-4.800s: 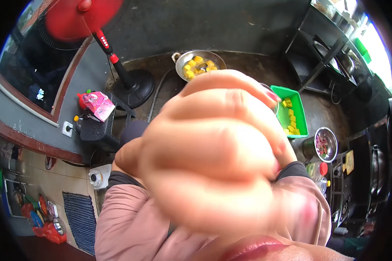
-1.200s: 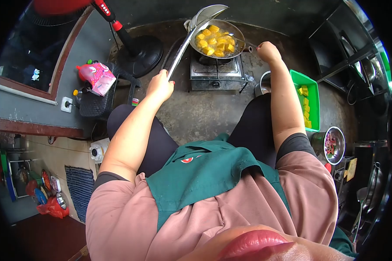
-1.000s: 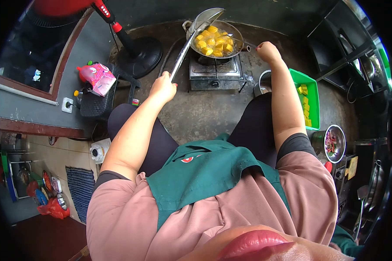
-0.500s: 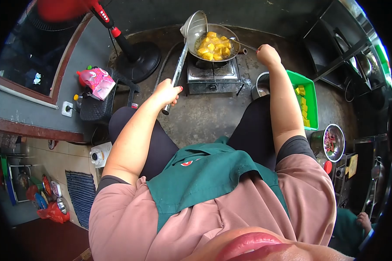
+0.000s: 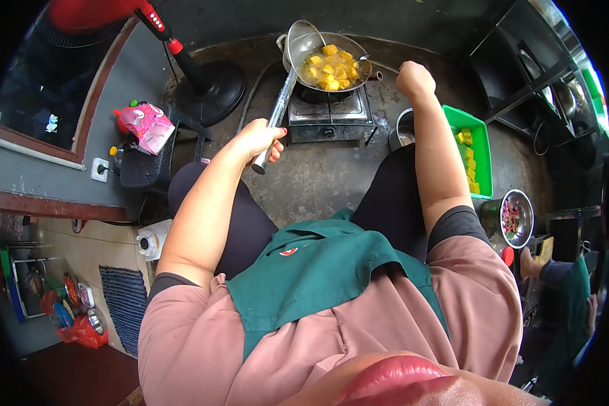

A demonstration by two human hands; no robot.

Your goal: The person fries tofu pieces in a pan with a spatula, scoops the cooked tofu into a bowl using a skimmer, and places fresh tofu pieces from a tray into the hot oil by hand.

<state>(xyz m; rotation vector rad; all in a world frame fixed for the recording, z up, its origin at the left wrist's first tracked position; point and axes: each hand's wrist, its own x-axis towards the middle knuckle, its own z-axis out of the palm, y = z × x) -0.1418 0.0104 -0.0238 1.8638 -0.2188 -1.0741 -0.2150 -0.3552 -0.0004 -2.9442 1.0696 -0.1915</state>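
My left hand (image 5: 260,142) is closed around the long metal handle of a mesh strainer (image 5: 304,42). The strainer's round bowl leans over the left side of a wok (image 5: 371,66), its mesh facing the wok. Several yellow chunks (image 5: 329,71) sit in bubbling oil inside the wok, on a gas stove (image 5: 328,125). My right hand (image 5: 416,79) grips a thin-handled metal utensil (image 5: 384,65) that reaches over the wok's right rim; I cannot make out the shape of its working end.
At right, a green tray (image 5: 482,152) holds more yellow pieces, next to a metal pot (image 5: 404,128). A steel bowl (image 5: 523,233) of red and purple ingredients stands nearer me. A fan base (image 5: 213,95) stands left. Another person in a green garment (image 5: 572,318) is at lower right.
The strainer's bowl has tipped and shifted slightly right, showing more mesh over the wok. Both hands have moved only slightly. The other person at lower right shows more, including a foot.
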